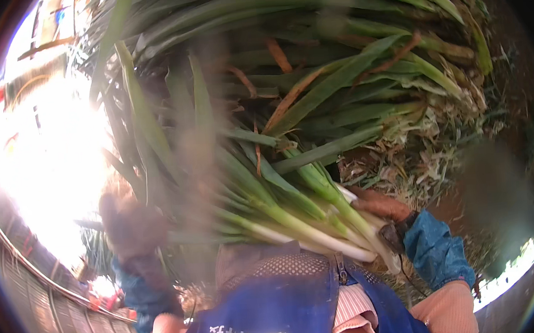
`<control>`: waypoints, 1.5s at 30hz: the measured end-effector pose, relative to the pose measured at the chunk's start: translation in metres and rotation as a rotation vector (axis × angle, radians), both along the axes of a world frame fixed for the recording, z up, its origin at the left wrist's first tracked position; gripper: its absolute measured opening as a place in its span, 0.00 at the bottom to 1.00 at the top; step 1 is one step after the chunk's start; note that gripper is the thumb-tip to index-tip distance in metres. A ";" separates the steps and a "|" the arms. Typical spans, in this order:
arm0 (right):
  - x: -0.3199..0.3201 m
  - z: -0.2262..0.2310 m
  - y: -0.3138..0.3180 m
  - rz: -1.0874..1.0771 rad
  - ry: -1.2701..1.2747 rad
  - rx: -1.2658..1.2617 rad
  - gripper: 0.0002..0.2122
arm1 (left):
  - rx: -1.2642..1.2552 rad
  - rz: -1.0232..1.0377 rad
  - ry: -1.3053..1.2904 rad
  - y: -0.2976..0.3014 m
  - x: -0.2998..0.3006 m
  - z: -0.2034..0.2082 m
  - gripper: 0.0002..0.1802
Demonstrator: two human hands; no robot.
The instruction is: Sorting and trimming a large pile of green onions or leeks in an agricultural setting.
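While the person's blue vest (240, 320) fills the lower edge, its zipper (343, 275) runs down the front, and pink-striped cloth (355, 299) shows in the opening. On either side, a blue sleeve cover (437, 247) wraps the right forearm and another (141, 293) the left. Just beyond the vest, a bunch of long green onions (302, 220) lies slanting across the front of the body, white ends toward the right and green leaves fanning up to the left. The right hand (384, 206) is at those white ends, its fingers touching the stems from the far side; part of it is hidden, so I cannot tell how firmly it closes. The left hand (133, 222), well apart from the right, is a dark blur beside the leaves, and I cannot tell whether it grips any. Past the right hand, pale, shredded trimmings (415, 162) litter the brown ground. Farther out, a large heap of green onions (256, 19) spreads across the top, with dry brown leaves (278, 55) among the green and root ends mostly toward the right. At the far left, glaring light washes out much of the background.
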State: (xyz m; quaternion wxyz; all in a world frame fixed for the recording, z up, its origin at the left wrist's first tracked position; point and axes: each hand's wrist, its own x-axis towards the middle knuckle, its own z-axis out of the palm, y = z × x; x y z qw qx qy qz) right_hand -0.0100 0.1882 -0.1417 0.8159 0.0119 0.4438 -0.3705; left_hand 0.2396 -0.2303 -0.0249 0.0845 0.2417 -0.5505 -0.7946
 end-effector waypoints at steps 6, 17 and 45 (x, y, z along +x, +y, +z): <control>0.000 -0.006 -0.011 0.141 0.112 -0.113 0.41 | 0.424 0.667 -1.111 0.086 0.356 -0.029 0.21; 0.002 -0.014 -0.002 0.455 0.335 -0.079 0.44 | 0.474 0.728 -1.020 0.246 0.127 -0.242 0.22; 0.197 0.036 -0.048 1.199 0.974 0.029 0.43 | 1.067 1.042 -0.778 0.499 0.169 -0.261 0.27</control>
